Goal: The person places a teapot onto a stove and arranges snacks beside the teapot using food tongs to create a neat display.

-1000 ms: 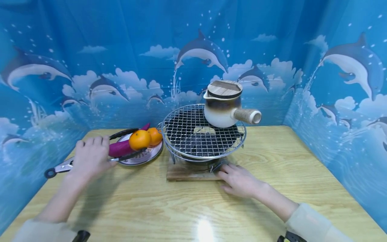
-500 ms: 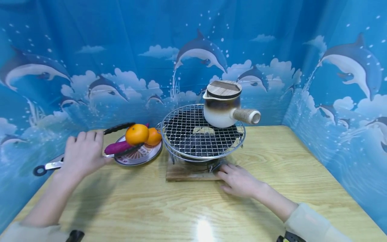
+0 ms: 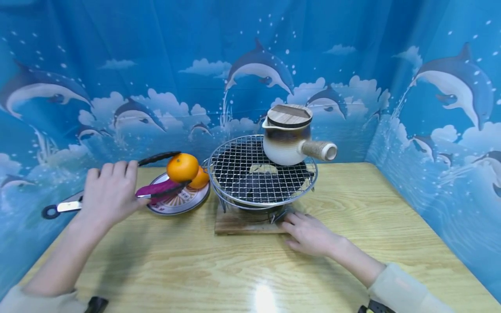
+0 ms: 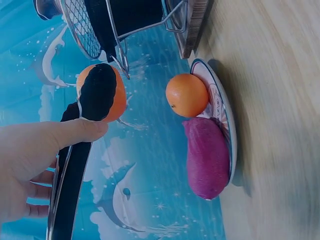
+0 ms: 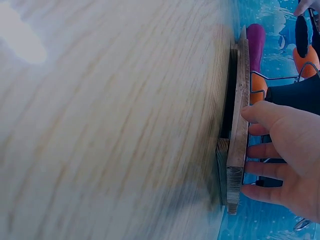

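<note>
My left hand [image 3: 111,191] grips a pair of tongs [image 3: 159,158] with black tips. Between those tips sits an orange [image 3: 182,168], raised above the plate [image 3: 177,211], with open space below it in the left wrist view. On the plate lie a second orange [image 4: 187,95] and a purple sweet potato [image 4: 207,159]. My right hand [image 3: 309,232] rests at the front right corner of the wooden board [image 3: 244,227] under the grill stove. In the right wrist view, its fingertips [image 5: 255,193] touch the board's upper face.
A round wire grill rack [image 3: 238,176] tops the stove, right of the plate. At its back right stands a side-handled teapot [image 3: 283,150] with a wooden lid [image 3: 289,115], the handle pointing right. A blue dolphin-print curtain [image 3: 176,87] surrounds the table [image 3: 219,269].
The tongs have lifted the front orange off the plate, first moving left, then slightly up and right. The sweet potato lies lower and further left. My right hand stays put.
</note>
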Demonstrator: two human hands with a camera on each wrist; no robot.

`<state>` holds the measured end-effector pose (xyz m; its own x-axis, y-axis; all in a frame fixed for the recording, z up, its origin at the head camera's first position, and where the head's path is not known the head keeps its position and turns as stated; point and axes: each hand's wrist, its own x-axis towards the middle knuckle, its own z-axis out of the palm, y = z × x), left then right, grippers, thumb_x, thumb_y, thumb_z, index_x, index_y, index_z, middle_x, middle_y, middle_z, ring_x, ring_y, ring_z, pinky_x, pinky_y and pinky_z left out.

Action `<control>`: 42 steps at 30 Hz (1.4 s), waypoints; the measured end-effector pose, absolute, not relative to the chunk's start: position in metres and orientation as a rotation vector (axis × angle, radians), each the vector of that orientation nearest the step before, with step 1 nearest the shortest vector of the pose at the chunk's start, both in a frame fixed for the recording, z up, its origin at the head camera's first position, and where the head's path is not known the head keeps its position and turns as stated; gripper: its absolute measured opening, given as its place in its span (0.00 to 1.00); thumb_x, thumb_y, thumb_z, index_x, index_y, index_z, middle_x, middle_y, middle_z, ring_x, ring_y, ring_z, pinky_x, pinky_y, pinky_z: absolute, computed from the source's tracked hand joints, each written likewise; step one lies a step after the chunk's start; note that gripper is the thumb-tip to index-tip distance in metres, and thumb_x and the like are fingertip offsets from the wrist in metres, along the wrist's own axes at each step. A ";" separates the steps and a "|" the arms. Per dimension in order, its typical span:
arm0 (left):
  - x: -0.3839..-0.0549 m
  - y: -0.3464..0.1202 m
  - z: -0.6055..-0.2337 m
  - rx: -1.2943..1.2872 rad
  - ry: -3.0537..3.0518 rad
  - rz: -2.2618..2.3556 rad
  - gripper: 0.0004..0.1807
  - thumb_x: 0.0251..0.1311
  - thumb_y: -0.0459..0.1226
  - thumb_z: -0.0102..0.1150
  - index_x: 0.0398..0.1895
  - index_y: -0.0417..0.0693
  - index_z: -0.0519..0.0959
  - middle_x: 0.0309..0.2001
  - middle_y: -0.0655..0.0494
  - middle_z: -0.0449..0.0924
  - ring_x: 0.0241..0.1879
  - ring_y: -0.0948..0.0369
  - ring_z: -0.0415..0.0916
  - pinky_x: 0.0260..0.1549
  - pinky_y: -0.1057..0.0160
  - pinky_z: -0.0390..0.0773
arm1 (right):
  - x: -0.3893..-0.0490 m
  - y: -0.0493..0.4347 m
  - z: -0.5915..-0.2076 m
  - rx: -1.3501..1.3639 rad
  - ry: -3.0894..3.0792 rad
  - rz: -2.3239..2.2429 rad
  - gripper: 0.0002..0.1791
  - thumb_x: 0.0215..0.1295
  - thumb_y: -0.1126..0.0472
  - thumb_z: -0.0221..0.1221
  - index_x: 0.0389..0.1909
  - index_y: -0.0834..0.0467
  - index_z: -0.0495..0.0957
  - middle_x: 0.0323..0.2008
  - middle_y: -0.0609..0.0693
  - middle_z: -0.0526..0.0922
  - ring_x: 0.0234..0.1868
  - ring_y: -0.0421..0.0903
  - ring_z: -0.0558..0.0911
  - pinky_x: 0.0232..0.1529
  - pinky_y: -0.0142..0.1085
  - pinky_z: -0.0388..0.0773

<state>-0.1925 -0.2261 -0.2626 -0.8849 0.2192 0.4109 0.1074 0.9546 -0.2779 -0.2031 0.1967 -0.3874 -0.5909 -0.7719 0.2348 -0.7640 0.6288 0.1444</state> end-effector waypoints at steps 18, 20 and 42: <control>-0.185 -0.219 -0.238 -0.246 -2.593 0.322 0.55 0.24 0.52 0.78 0.55 0.28 0.62 0.47 0.28 0.67 0.45 0.35 0.63 0.39 0.38 0.65 | -0.202 0.196 -0.386 1.252 -2.556 -0.039 0.18 0.53 0.52 0.63 0.43 0.56 0.77 0.40 0.50 0.76 0.42 0.48 0.76 0.47 0.45 0.75; -0.185 -0.217 -0.236 -0.247 -2.595 0.313 0.56 0.24 0.52 0.78 0.55 0.29 0.62 0.48 0.28 0.67 0.45 0.35 0.62 0.39 0.38 0.65 | -0.202 0.196 -0.385 1.252 -2.557 -0.041 0.18 0.53 0.52 0.63 0.43 0.56 0.77 0.39 0.50 0.76 0.42 0.48 0.76 0.48 0.45 0.75; -0.180 -0.187 -0.216 -0.402 -2.450 0.287 0.56 0.21 0.53 0.79 0.56 0.31 0.66 0.49 0.32 0.70 0.47 0.38 0.65 0.41 0.40 0.66 | -0.203 0.196 -0.385 1.256 -2.578 -0.031 0.18 0.54 0.52 0.63 0.44 0.56 0.77 0.40 0.50 0.76 0.42 0.48 0.76 0.48 0.45 0.75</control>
